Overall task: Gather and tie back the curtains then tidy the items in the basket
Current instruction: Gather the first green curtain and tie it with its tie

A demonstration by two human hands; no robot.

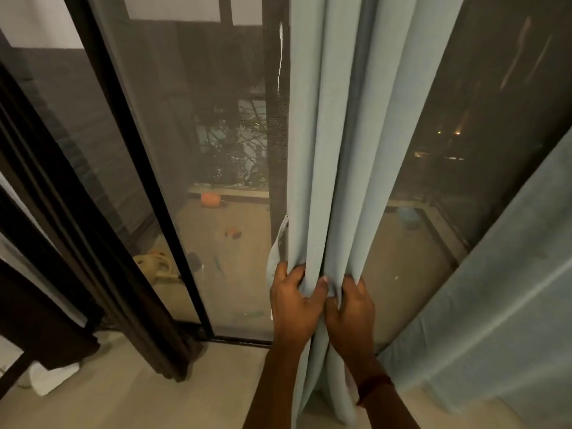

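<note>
Both hands are working at the centre of the view, low down. The left hand (292,300) is gripping the left folds of the light blue curtain (343,134), fingers curled round the fabric and thumb pressing on the front. The right hand (351,300) is just beside it, touching it, and is pinching the right folds of the same curtain w/ curled fingers. So both hands are closed on the cloth, and the curtain is bunching into a narrow column between them, hanging from the top of the view down to the floor (130,394).

A pale tie-back strap (276,247) is hanging at the left edge of the curtain, just above the left hand; I cannot tell if the fingers are touching it. A reddish band (373,390) is sitting on the right wrist.

A second blue curtain panel (501,292) is hanging at the right, apart from the gathered one. A dark brown curtain (62,243) is hanging at the left, near the black door frame (145,168). Behind the mesh screen (223,119) a balcony is showing, w/ an orange pot (210,199) at the far side and a blue bowl (407,214) more to the right. A white cloth (51,377) is lying on the floor near left.
</note>
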